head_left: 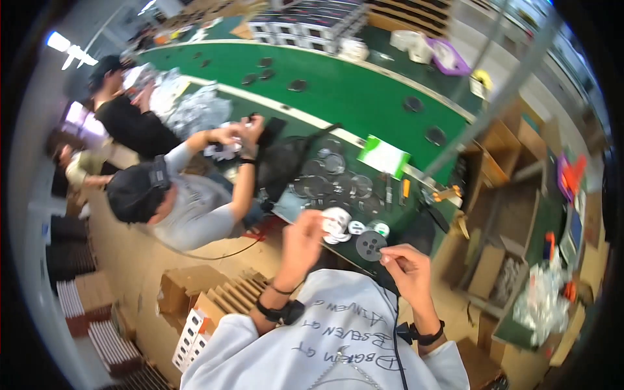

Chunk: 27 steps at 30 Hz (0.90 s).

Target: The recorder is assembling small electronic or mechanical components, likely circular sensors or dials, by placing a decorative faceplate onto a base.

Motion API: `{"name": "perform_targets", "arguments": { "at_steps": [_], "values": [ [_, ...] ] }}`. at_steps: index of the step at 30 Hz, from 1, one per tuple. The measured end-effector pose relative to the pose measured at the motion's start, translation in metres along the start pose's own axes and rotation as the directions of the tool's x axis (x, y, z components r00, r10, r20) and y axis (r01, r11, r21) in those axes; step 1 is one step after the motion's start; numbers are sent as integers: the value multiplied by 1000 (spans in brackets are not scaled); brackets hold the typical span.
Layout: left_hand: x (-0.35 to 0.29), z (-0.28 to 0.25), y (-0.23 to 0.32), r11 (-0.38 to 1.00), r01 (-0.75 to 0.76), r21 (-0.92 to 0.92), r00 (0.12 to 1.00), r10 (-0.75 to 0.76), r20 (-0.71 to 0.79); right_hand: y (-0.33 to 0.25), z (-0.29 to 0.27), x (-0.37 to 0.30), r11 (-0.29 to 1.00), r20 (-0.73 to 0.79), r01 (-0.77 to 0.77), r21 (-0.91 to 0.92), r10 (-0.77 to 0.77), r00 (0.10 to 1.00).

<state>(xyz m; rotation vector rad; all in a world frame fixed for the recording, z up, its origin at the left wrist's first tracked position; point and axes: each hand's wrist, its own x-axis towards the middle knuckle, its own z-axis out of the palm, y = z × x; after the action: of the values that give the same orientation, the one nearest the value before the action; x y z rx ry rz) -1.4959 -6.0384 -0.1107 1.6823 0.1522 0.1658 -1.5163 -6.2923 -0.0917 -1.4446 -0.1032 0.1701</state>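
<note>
My right hand (408, 265) pinches the edge of a dark grey disc (369, 247) with several small holes, held up over the bench's near edge. My left hand (301, 246) is raised to its left, its fingers bent together and blurred. Its fingertips meet the edge of a white round piece (337, 220) with dark holes; whether they grip it I cannot make out. Smaller white round pieces (355, 227) lie beside it. Beyond my hands, many dark round parts (333, 185), some looking clear-covered, are spread on the green bench.
A green-and-white packet (383, 156) lies past the round parts. A green conveyor belt (364, 97) carries spaced dark discs. A co-worker in a black cap (140, 188) works close on my left. Cardboard boxes (188, 289) stand at lower left; a wooden shelf unit (500, 214) is on the right.
</note>
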Motion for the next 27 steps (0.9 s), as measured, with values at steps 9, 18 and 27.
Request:
{"name": "perform_targets", "arguments": {
  "at_steps": [9, 18, 27],
  "values": [
    [5, 14, -188, 931, 358, 75, 836, -356, 418, 26, -77, -39, 1000, -385, -18, 14, 22, 923],
    [59, 50, -222, 865, -55, 499, 966, -80, 244, 33, -89, -38, 977, -567, 68, -202, -173, 805],
    [127, 120, -192, 562, -355, 747, 914, 40, 404, 33, -83, -29, 971, -551, -35, 235, 163, 819]
  ]
}}
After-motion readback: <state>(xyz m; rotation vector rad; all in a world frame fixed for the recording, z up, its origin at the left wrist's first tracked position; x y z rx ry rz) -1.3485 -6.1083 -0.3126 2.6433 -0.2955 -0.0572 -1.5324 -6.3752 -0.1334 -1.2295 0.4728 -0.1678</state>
